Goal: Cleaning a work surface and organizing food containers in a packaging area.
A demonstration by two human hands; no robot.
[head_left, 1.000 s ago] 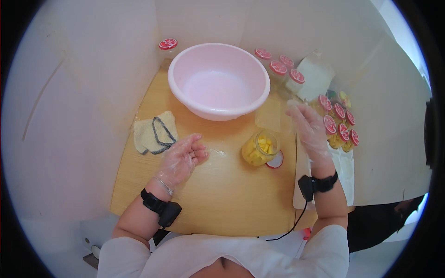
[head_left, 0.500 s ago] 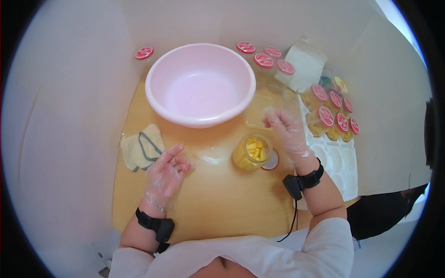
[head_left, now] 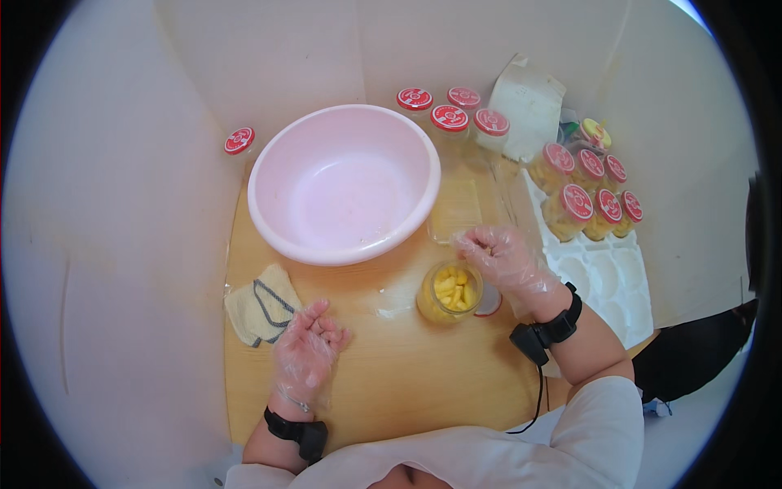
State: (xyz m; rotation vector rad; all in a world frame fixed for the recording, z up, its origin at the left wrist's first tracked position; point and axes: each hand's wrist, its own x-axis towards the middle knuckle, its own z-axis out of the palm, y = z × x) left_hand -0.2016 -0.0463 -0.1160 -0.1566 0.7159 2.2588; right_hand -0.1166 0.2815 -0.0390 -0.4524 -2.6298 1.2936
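An open glass jar (head_left: 432, 301) filled with yellow fruit pieces (head_left: 454, 290) stands upright on the table, right of the middle. My right hand (head_left: 505, 259), in a clear plastic glove, is closed just above and behind its far right rim. Its fingertips are pinched; whether anything is between them I cannot make out. A lid (head_left: 489, 301) lies on the table at the jar's right side, partly hidden. My left hand (head_left: 309, 346), also gloved, rests palm up with loosely bent fingers apart, holding nothing. Beside its fingertips lies a cream cloth (head_left: 257, 303) with dark stripes.
A large pink basin (head_left: 346, 254) stands behind the jar, with a clear rectangular tray (head_left: 456, 213) to its right. Red-lidded jars (head_left: 450, 118) stand at the back; filled ones (head_left: 568, 213) sit on a white moulded tray (head_left: 607, 281) at right. One jar (head_left: 239, 141) stands back left.
The whole view has shifted, so things sit lower in the picture. My right hand has come slightly closer to the jar's rim. My left hand has stayed beside the cloth.
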